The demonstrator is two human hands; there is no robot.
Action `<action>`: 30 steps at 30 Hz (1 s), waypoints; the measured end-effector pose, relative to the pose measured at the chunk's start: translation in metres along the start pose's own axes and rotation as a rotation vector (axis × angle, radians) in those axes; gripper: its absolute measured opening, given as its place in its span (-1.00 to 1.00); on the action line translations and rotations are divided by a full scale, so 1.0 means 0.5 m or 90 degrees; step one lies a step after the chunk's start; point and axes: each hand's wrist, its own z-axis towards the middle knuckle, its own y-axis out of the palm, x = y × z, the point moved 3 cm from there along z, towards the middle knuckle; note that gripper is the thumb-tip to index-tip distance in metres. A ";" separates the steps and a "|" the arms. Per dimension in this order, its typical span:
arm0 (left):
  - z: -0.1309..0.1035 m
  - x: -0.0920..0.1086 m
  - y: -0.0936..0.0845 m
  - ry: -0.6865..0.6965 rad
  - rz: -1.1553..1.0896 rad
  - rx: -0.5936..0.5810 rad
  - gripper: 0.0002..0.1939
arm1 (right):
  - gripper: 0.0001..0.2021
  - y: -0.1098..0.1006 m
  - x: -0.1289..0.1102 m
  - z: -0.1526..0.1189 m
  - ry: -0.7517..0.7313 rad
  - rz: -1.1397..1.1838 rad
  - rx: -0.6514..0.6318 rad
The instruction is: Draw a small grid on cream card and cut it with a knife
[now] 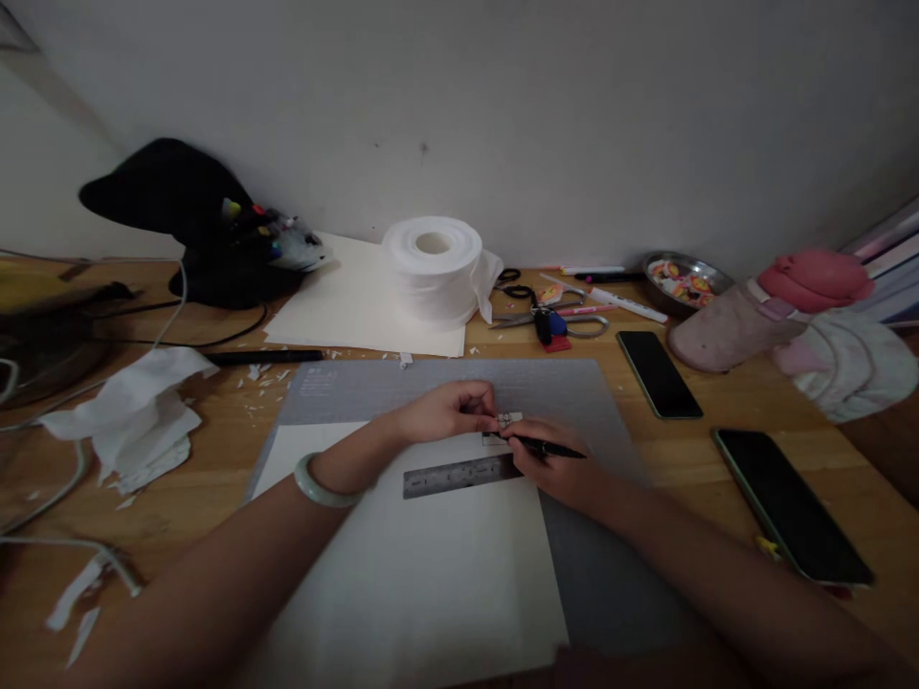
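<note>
My right hand (552,459) is closed around a black pen (547,446), its tip over a small piece of paper (509,418) with dark line drawing on it. My left hand (456,411), below a pale green bangle (316,480), has its fingers curled and its thumb at the left edge of that piece, pinching it; part of the piece is hidden by the fingers. Just below lies a metal ruler (459,475), its right end under my right hand. Beneath everything is a large white sheet (431,584) on a grey cutting mat (595,565).
A white tissue roll (435,273) stands on paper sheets (326,301) at the back. Scissors (589,326), markers (628,304), a metal bowl (653,277) and a pink-lidded bottle (739,321) lie behind. Two phones (659,373) are at right. Crumpled tissue (147,407), cables and paper scraps are left.
</note>
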 end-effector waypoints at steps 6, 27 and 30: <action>-0.001 0.001 -0.001 0.011 0.009 0.003 -0.78 | -0.87 -0.001 -0.004 0.000 -0.012 0.005 0.008; -0.001 0.000 0.000 -0.010 0.006 0.008 -0.78 | -0.86 -0.003 -0.006 -0.003 -0.019 0.023 -0.006; 0.000 0.000 -0.001 -0.005 0.021 0.007 -0.76 | -0.86 -0.004 -0.007 -0.005 0.016 0.062 -0.003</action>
